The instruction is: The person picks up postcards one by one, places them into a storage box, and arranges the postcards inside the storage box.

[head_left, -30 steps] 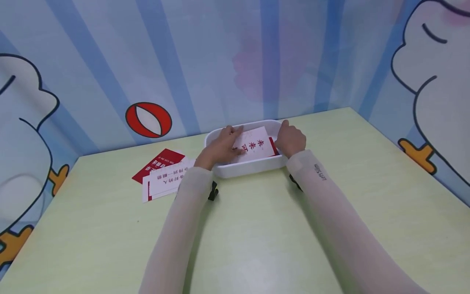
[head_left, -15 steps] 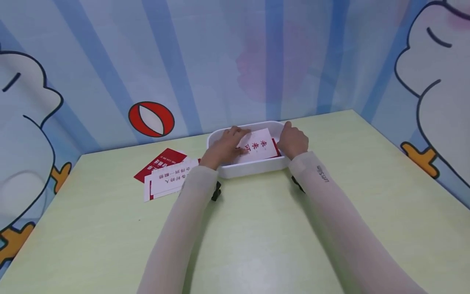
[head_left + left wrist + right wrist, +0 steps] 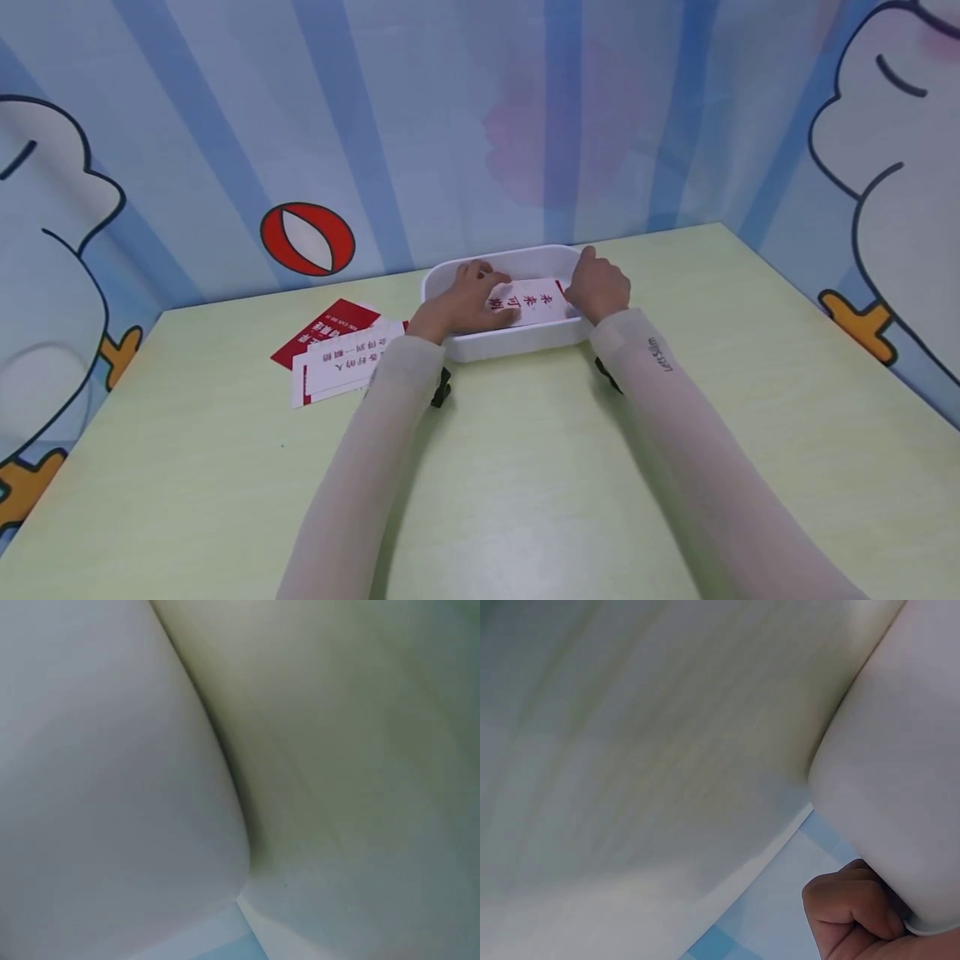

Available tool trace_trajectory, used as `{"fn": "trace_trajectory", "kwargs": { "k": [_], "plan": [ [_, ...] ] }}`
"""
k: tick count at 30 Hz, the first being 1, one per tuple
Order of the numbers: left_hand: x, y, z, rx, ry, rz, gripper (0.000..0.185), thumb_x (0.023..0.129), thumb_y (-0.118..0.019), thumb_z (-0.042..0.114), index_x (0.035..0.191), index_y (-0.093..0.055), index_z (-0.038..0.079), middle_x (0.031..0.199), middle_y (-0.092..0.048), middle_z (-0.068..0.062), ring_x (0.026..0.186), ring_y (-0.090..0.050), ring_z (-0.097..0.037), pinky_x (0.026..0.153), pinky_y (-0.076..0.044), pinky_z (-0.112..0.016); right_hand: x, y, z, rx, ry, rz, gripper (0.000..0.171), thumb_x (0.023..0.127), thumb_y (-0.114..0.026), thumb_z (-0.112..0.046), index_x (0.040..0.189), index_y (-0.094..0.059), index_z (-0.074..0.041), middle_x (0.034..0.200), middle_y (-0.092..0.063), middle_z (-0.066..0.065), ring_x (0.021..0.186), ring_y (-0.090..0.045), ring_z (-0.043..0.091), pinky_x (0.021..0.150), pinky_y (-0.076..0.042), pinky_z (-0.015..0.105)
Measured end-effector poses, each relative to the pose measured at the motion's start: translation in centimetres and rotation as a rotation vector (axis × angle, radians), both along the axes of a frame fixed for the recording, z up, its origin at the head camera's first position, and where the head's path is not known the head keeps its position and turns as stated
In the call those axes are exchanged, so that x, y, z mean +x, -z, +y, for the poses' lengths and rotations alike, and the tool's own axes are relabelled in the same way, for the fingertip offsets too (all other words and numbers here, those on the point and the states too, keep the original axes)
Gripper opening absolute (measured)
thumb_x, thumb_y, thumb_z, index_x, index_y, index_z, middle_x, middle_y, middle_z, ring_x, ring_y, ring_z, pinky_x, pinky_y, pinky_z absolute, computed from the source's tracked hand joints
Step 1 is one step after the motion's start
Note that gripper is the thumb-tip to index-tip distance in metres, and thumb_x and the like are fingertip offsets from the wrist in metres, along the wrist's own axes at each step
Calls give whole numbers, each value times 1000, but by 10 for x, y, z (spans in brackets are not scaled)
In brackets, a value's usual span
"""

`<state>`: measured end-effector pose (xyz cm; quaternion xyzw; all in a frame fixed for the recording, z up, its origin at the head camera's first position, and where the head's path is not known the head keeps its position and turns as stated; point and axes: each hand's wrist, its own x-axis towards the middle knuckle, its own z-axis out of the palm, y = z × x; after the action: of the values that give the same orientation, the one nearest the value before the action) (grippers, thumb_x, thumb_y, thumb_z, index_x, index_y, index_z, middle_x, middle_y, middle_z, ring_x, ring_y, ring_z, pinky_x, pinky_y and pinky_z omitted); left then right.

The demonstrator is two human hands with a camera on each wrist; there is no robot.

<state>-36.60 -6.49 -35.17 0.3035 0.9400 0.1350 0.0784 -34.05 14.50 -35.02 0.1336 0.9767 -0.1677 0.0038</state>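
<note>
White card (image 3: 534,302) lies in tray (image 3: 517,342) under left hand's fingers (image 3: 487,279).

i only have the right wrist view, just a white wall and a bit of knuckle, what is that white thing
Observer: It is a white tray on the green table, seen from the head view. The right hand is at its right end.
Operator: anything inside it
Observer: A white card with red characters lies in the tray, with a red edge showing at its right side.
Operator: where is the other hand
Observer: The left hand reaches into the tray from the left, its fingers on the card.
Operator: more cards around
Observer: Yes, a loose pile of red and white cards lies on the table left of the tray.
</note>
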Motion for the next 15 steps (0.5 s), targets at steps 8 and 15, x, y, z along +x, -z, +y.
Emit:
{"fn": "trace_trajectory", "kwargs": {
  "k": [8, 15],
  "plan": [
    [0, 1, 0, -21, 17, -3, 71, 92, -60, 56, 149, -41, 19, 155, -28, -10, 145, -21, -28, 117, -32, -50, 1, -1, 0, -4, 4, 3, 56, 95, -59, -18, 141, -36, 4, 121, -63, 25, 107, -66, 37, 94, -55, 48],
    [0, 3, 0, -54, -13, -20, 70, 93, -61, 53, 151, -38, 21, 156, -27, -9, 142, -23, -27, 116, -34, -50, 1, 0, -1, -12, 10, 3, 55, 95, -60, -18, 140, -37, 4, 121, -63, 25, 107, -66, 37, 94, -55, 48]
  ]
}}
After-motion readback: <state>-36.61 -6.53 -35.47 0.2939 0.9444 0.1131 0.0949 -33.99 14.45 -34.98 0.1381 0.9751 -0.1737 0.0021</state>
